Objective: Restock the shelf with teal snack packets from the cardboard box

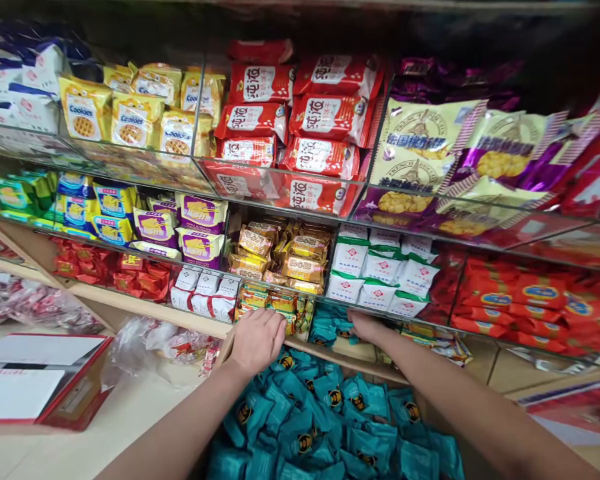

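Note:
A cardboard box [325, 349] full of small teal packets [305, 413] stands right below me, against the lowest shelf. Curled over its far left rim is my left hand [260, 339], with the fingers bent around the edge. My right hand [366, 327] reaches past the box into a low shelf compartment, beside more teal packets [325, 328] lying there. Its fingers are mostly hidden, so I cannot see whether they hold anything. Just behind my left hand are yellow-and-green packets [283, 308]. White packets with green edges [380, 270] sit above my right hand.
Clear shelf fronts [280, 170] cross above my hands. Red biscuit packs [330, 117], yellow cookie packs [135, 120] and orange-red packs [517, 300] fill other compartments. On the floor at left are a red-edged open carton [80, 400] and a plastic bag [150, 343].

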A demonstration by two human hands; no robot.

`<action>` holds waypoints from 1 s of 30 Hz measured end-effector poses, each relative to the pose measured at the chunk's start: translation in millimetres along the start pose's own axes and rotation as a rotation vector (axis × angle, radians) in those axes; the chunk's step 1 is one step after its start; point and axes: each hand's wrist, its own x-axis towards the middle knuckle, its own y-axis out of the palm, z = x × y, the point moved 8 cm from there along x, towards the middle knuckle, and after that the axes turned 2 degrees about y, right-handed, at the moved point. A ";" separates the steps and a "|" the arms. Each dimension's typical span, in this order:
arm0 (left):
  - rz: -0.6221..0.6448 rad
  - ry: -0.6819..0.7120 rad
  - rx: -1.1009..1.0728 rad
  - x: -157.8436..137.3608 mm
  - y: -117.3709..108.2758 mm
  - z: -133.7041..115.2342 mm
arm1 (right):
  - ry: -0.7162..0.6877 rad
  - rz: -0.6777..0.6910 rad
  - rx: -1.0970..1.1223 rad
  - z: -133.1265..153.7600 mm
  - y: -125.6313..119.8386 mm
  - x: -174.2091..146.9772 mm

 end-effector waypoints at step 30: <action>-0.120 0.048 0.000 3.7 -1.4 -2.5 | -0.004 0.262 -0.214 -18.1 42.8 14.8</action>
